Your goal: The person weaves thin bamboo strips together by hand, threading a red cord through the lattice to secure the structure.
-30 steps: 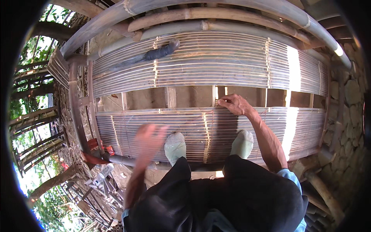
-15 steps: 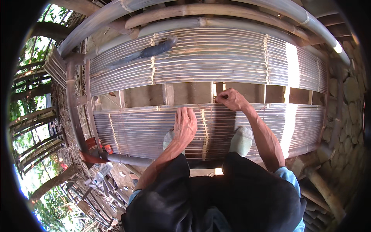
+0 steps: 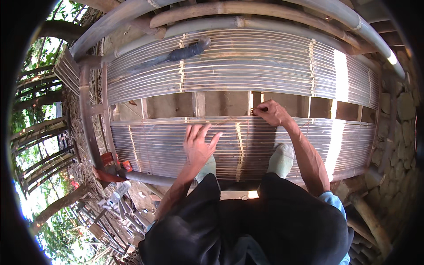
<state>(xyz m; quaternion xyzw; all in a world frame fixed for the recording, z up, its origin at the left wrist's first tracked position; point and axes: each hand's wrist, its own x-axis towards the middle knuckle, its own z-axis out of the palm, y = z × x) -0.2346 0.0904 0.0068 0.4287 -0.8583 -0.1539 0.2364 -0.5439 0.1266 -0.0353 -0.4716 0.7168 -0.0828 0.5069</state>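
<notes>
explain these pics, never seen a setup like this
No machine here: a person works bare-handed, seen from a wide fisheye camera on their head, so straight edges bend. Below are a far slatted panel and a near slatted panel, with a gap between. A long tool with a dark wrapped handle lies on the far one. The left hand is open over the near one, holding nothing visible. The right hand curls its fingers at the gap; whether it holds something is unclear.
</notes>
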